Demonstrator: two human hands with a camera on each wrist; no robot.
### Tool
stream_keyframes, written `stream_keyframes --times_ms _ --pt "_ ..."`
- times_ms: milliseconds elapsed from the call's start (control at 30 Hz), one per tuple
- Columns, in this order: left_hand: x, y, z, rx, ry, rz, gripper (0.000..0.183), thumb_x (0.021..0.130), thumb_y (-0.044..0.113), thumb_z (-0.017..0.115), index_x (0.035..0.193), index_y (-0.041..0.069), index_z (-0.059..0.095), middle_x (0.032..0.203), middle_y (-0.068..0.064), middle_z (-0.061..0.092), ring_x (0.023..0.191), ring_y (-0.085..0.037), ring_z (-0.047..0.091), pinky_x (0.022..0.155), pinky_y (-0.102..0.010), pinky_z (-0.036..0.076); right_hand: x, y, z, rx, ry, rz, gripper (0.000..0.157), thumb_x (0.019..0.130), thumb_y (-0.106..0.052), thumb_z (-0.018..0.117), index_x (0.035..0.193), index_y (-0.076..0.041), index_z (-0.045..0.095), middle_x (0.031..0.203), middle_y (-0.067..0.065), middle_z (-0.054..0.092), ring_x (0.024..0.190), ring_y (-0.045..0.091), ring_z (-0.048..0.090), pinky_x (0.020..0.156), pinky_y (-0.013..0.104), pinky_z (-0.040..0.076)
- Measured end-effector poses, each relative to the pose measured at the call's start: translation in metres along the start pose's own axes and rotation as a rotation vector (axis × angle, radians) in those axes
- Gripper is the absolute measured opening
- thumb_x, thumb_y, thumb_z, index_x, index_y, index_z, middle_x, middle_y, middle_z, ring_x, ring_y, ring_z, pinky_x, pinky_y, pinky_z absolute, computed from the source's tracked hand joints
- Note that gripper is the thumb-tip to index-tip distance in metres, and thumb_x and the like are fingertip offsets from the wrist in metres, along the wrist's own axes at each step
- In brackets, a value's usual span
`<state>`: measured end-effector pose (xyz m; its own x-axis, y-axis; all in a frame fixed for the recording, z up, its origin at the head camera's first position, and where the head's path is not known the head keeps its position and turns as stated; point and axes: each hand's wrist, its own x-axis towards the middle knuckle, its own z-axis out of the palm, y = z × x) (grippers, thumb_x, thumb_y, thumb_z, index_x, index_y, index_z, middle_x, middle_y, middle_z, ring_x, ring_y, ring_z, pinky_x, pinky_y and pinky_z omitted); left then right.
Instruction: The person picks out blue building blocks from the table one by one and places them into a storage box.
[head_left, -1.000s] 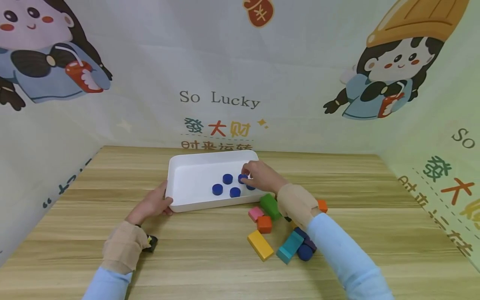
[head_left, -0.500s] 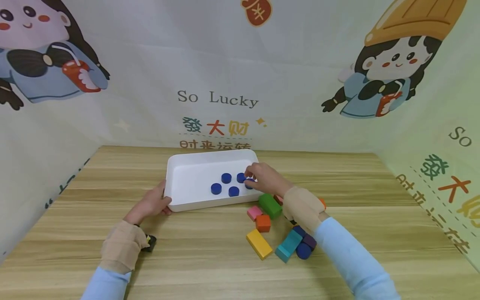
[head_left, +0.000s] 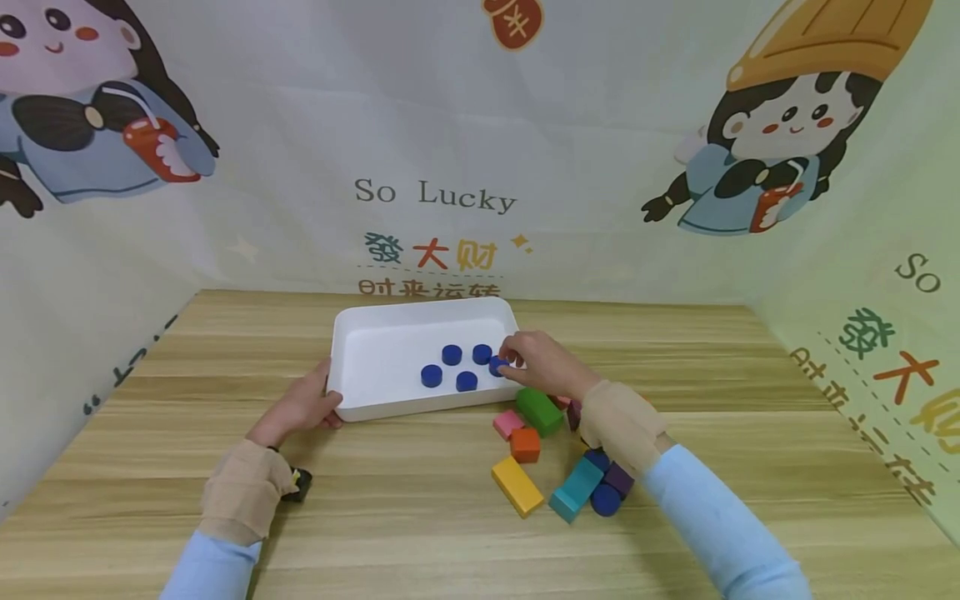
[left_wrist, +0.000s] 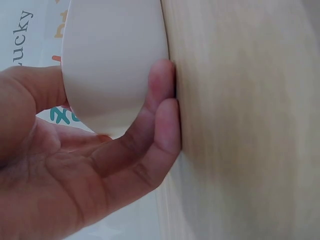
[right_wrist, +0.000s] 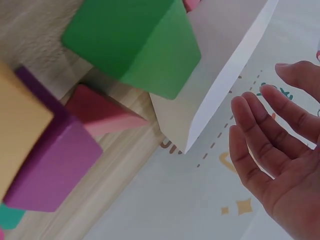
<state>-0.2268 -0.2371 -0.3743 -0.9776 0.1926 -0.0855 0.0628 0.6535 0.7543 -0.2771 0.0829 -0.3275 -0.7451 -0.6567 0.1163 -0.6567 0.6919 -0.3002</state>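
A white tray (head_left: pixel 390 354) sits on the table, with several blue discs (head_left: pixel 452 355) lying in its right half. My left hand (head_left: pixel 300 406) grips the tray's left end. In the left wrist view, the thumb is at the rim and curled fingers (left_wrist: pixel 167 120) press low on the outer wall. Over the tray's right end is my right hand (head_left: pixel 547 362), its fingertips close to the rightmost disc (head_left: pixel 497 365). Thumb and fingers stand apart and loosely bent in the right wrist view, where nothing shows between them. Whether they touch that disc I cannot tell.
Loose blocks lie in front of the tray's right end: a green block (head_left: pixel 538 412), a pink one (head_left: pixel 508 424), an orange one (head_left: pixel 525 446), a yellow one (head_left: pixel 517 486) and a teal one (head_left: pixel 576 490). A purple block (right_wrist: pixel 57 165) is partly under the right wrist. Printed cloth (head_left: pixel 600 167) stands behind.
My right hand has drawn a little to the right over the tray, uncovering the discs beneath its fingers. The left hand keeps its grip on the tray.
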Motion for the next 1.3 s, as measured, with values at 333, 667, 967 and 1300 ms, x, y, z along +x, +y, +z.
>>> stream_keyframes --times_ms 333,667,967,1300 --pt "0.002 0.0 -0.001 0.004 0.001 -0.01 0.043 0.081 -0.005 0.038 0.121 -0.013 0.025 0.076 -0.024 0.056 0.05 -0.014 0.057 0.046 -0.028 0.051 -0.013 0.004 0.0 0.024 0.004 0.009 0.018 0.082 -0.013 0.062 0.092 0.001 0.063 0.083 0.01 0.061 0.076 0.021 0.056 0.069 0.024 0.051" --pt "0.003 -0.002 0.001 0.001 -0.008 -0.019 0.043 0.082 -0.004 0.039 0.122 -0.013 0.025 0.077 -0.024 0.056 0.05 -0.014 0.057 0.046 -0.028 0.052 -0.028 0.008 0.001 0.058 0.02 0.022 0.02 0.082 -0.013 0.061 0.095 0.002 0.062 0.088 0.009 0.062 0.079 0.021 0.056 0.072 0.026 0.051" --pt "0.002 0.001 0.0 0.008 -0.011 -0.016 0.042 0.082 -0.005 0.039 0.121 -0.013 0.025 0.078 -0.025 0.055 0.05 -0.014 0.057 0.046 -0.028 0.052 -0.043 0.011 -0.002 0.047 0.033 0.002 0.016 0.082 -0.013 0.061 0.091 0.0 0.064 0.084 0.007 0.062 0.077 0.02 0.056 0.07 0.026 0.051" --pt "0.002 0.0 0.0 0.01 -0.013 -0.025 0.042 0.082 -0.005 0.038 0.12 -0.013 0.025 0.077 -0.024 0.056 0.051 -0.014 0.058 0.047 -0.029 0.053 -0.058 0.01 -0.004 0.065 0.05 0.004 0.016 0.082 -0.012 0.061 0.091 0.0 0.064 0.084 0.007 0.062 0.076 0.019 0.057 0.068 0.029 0.053"
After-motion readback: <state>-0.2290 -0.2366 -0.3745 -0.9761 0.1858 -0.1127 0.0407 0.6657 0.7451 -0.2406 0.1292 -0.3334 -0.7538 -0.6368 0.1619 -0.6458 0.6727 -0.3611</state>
